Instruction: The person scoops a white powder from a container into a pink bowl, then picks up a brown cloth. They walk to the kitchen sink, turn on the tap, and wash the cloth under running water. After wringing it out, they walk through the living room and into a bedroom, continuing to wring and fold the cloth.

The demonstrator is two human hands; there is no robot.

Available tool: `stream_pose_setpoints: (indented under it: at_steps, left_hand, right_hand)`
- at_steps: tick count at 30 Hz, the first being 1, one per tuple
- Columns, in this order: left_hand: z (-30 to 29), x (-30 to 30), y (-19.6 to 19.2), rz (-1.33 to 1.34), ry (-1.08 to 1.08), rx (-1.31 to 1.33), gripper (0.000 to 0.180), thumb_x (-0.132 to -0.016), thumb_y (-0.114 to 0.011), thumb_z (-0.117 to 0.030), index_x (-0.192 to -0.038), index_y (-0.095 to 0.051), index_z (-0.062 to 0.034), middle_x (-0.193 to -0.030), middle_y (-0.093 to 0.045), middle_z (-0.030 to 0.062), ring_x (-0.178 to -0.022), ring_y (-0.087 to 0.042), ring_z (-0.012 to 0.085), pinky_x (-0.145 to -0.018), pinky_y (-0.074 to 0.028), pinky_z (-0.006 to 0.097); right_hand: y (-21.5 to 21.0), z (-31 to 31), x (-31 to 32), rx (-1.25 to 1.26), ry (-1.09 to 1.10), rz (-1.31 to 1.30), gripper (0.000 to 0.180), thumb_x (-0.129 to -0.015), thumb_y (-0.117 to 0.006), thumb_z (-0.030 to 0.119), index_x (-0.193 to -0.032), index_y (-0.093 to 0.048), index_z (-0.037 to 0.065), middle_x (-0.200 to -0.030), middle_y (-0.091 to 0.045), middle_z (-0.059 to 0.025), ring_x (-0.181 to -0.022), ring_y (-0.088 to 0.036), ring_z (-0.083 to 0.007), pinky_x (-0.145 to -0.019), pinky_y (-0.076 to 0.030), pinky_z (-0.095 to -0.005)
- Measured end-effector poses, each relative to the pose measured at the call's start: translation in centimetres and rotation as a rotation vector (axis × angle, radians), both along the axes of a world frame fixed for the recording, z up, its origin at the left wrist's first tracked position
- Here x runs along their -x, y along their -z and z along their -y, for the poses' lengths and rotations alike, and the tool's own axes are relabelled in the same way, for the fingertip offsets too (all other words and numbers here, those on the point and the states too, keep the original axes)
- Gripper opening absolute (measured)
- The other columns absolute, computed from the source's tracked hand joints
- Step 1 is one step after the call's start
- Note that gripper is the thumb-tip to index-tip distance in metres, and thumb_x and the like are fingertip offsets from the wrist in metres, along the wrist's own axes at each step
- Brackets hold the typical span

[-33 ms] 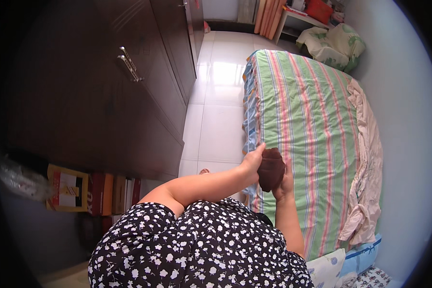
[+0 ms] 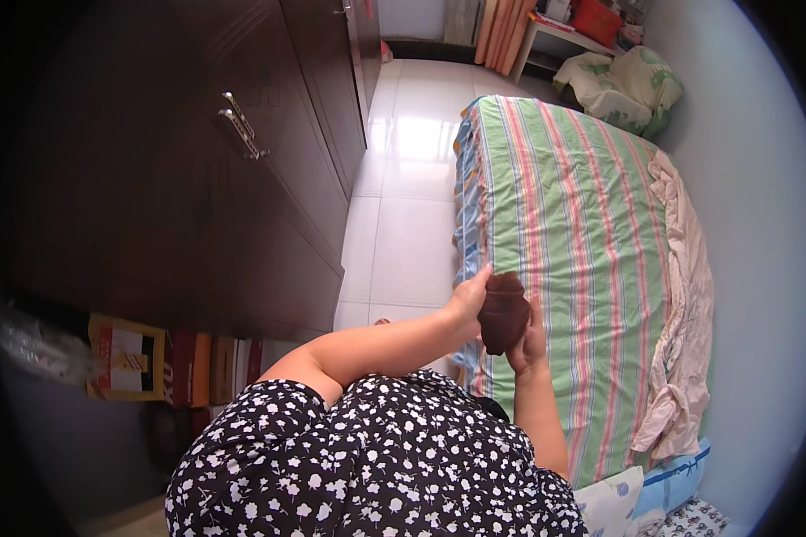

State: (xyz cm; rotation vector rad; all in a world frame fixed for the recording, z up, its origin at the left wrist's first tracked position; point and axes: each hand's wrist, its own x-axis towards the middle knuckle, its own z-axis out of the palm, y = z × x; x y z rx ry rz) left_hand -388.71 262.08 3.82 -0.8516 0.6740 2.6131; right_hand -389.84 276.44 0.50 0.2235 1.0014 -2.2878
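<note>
A dark brown piece of folded cloth [image 2: 505,315] is held up between my two hands, over the near left side of the bed. Its exact kind cannot be made out. My left hand [image 2: 471,299] grips its left edge, thumb pointing up along the top corner and the other fingers mostly behind the cloth. On the opposite side, my right hand [image 2: 531,345] is closed around the lower right edge. Part of its fingers is hidden by the cloth.
Below my hands lies a bed with a striped green sheet [image 2: 573,233]; a crumpled pale cloth [image 2: 676,340] runs along its wall side. Pillows [image 2: 613,492] are at the near end. A dark wardrobe [image 2: 197,197] stands left, across a tiled floor strip [image 2: 403,242]. Boxes [image 2: 184,367] sit lower left.
The brown cloth has shifted very slightly to the left and its folds look a little different. Both hands keep their hold.
</note>
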Motion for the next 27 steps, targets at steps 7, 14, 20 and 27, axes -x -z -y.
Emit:
stream_pose_setpoints:
  at_steps: [7, 14, 20, 27]
  left_hand:
    - [14.5, 7.6, 2.5, -0.183, -0.040, 0.100, 0.039, -0.096, -0.039, -0.044, -0.112, -0.051, -0.0099, -0.110, -0.059, 0.0114, -0.099, -0.060, 0.0247, -0.087, -0.049, 0.044]
    - [21.7, 11.7, 6.2, -0.586, 0.078, -0.428, 0.046, -0.094, -0.039, -0.051, -0.113, -0.054, -0.0113, -0.106, -0.058, 0.0066, -0.097, -0.057, 0.0232, -0.087, -0.046, 0.037]
    - [24.2, 16.1, 6.1, -0.666, 0.016, 0.139, 0.034, -0.097, -0.035, -0.035, -0.117, -0.047, -0.0110, -0.120, -0.051, 0.0069, -0.115, -0.046, 0.0198, -0.099, -0.036, 0.033]
    - [28.9, 29.3, 10.8, -0.964, -0.005, -0.142, 0.033, -0.098, -0.034, -0.042, -0.094, -0.050, -0.0134, -0.101, -0.052, 0.0041, -0.095, -0.051, 0.0143, -0.084, -0.044, 0.034]
  right_hand:
    - [-5.1, 14.0, 9.0, -0.341, 0.212, -0.503, 0.017, -0.087, -0.064, 0.016, -0.098, -0.057, 0.006, -0.090, -0.062, -0.0043, -0.085, -0.060, -0.0122, -0.073, -0.048, -0.0241]
    - [-10.1, 27.2, 9.0, -0.605, -0.119, -1.583, 0.020, -0.075, -0.072, 0.020, -0.076, -0.061, 0.004, -0.075, -0.061, -0.0093, -0.071, -0.062, -0.0215, -0.068, -0.050, -0.0312]
    - [-5.8, 30.1, 21.1, -1.164, 0.087, -1.209, 0.025, -0.081, -0.064, 0.027, -0.069, -0.058, 0.006, -0.068, -0.062, -0.0160, -0.065, -0.061, -0.0326, -0.057, -0.049, -0.0407]
    - [-8.1, 33.9, 28.4, -0.822, 0.059, -1.428, 0.022, -0.077, -0.067, 0.027, -0.076, -0.058, 0.007, -0.071, -0.059, -0.0131, -0.070, -0.060, -0.0329, -0.063, -0.049, -0.0395]
